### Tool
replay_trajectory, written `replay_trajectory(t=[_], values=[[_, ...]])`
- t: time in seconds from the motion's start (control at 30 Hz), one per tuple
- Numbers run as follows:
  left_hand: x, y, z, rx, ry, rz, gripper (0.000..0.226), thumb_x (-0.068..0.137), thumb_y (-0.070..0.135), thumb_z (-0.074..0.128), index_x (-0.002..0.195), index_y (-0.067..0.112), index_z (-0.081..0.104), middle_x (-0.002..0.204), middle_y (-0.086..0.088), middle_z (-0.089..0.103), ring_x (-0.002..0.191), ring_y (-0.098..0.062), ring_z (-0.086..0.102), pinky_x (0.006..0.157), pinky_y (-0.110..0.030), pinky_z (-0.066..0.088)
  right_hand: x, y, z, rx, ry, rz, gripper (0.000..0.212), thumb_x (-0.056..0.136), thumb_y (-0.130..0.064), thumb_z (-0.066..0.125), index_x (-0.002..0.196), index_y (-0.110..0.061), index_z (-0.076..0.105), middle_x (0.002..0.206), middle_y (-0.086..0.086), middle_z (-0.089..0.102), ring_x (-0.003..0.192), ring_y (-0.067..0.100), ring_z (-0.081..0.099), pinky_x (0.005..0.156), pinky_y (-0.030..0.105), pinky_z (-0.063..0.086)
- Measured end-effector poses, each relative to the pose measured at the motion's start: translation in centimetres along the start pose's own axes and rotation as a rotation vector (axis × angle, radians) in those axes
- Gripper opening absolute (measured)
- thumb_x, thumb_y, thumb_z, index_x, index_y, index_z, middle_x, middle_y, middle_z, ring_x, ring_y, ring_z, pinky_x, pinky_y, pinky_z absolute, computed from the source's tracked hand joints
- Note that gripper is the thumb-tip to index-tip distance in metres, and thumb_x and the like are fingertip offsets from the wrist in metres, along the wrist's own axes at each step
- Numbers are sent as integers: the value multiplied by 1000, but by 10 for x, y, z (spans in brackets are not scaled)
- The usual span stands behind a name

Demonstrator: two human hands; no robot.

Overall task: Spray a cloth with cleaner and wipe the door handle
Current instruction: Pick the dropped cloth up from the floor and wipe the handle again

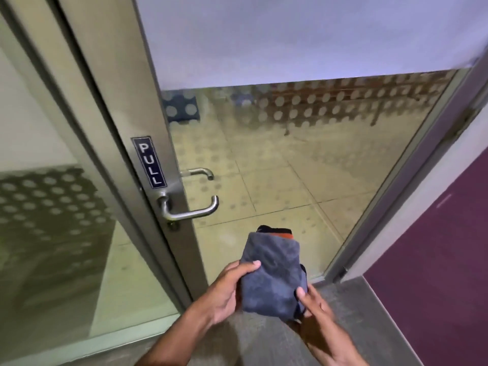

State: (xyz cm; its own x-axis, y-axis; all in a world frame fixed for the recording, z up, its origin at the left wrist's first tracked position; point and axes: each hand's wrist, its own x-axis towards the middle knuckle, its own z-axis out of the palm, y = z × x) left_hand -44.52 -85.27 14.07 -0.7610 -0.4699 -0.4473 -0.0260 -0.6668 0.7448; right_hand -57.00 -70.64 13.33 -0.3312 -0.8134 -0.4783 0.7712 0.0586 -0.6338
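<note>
Down at the bottom of the view, both hands are on a folded grey cloth [273, 276], held out in front of the person, above grey carpet [351, 307]. The left hand [227, 291] grips the cloth's left edge, thumb pressed across the top of the fabric, fingers curled underneath. The right hand [314, 305] is closed on the lower right corner, thumb on top, the remaining fingers tucked behind the cloth. At the cloth's far end a strip of black and orange peeks out, and I cannot tell whether that is part of the cloth or something held behind it.

Beyond the hands and up to the left sits the door handle [190, 211], a brushed metal lever on the door's metal stile [148, 122]. The cloth is near it but clearly apart, below and to its right. Just above the lever is a dark PULL sign [149, 162] with white letters. A second lever [198, 173] shows through the glass [277, 175] on the far side. Farther off, the pane carries frosted dots and a solid frosted band above, with pale floor tiles visible through it. A purple wall panel [435, 260] stands on the right.
</note>
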Motion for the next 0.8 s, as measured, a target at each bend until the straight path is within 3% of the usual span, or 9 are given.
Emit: replay_trajectory(t=[0.07,0.13,0.23,0.4,0.5,0.6,0.67,0.73,0.8], values=[[-12,7,-18,72,-16,3,59,77,23,77,126,-5,58,125,-25,66,120,-38,62,112,-54,41,-4,10,18,21,-108,-10,80,56,-13,94,127,-1,59,123,25,66,113,39,64,94,47,52],[-24,14,-35,113,-42,-1,59,81,22,75,129,-6,55,127,-23,66,123,-37,60,114,-54,39,-9,24,38,-8,-165,-30,64,70,0,80,128,7,55,123,28,65,112,38,65,94,44,54],[-40,25,-57,147,-95,-3,51,85,21,71,127,-4,57,127,-21,66,124,-34,60,115,-50,40,-13,44,64,-38,-112,-70,46,76,4,62,122,1,57,99,19,75,86,28,75,66,33,62],[-61,62,-89,424,-195,-10,49,90,37,69,126,5,59,131,-12,66,125,-24,61,111,-40,45,-13,73,107,145,-223,-189,71,68,-1,79,134,-7,53,135,26,57,125,39,57,95,47,53],[-68,101,-101,843,-243,62,48,95,57,52,121,19,63,128,-3,67,120,-18,63,106,-36,49,-10,73,128,111,-122,-306,53,80,2,64,130,-11,54,129,20,64,110,31,66,79,37,59],[-80,155,-102,1204,-122,294,48,99,58,36,118,24,63,115,-12,66,102,-16,64,88,-27,49,-4,64,154,-41,28,-488,48,76,-8,67,124,-13,58,118,15,68,93,22,70,69,29,57],[-86,196,-100,1393,13,604,45,102,49,40,119,16,64,112,-12,69,85,-4,62,73,-21,43,1,57,173,-180,124,-604,50,75,-16,71,123,-14,58,115,11,71,97,22,71,69,28,58],[-91,235,-98,1608,110,908,46,101,47,45,131,15,60,121,-5,69,92,-1,59,82,-24,47,9,50,190,-385,233,-710,45,77,-17,77,118,-20,58,109,4,72,95,16,71,66,23,57],[-95,269,-97,1819,148,1140,47,99,45,48,134,15,58,130,-5,64,115,-16,60,96,-35,50,22,47,206,-610,313,-827,42,81,-11,76,112,-29,54,106,-5,66,94,9,67,66,18,56]])
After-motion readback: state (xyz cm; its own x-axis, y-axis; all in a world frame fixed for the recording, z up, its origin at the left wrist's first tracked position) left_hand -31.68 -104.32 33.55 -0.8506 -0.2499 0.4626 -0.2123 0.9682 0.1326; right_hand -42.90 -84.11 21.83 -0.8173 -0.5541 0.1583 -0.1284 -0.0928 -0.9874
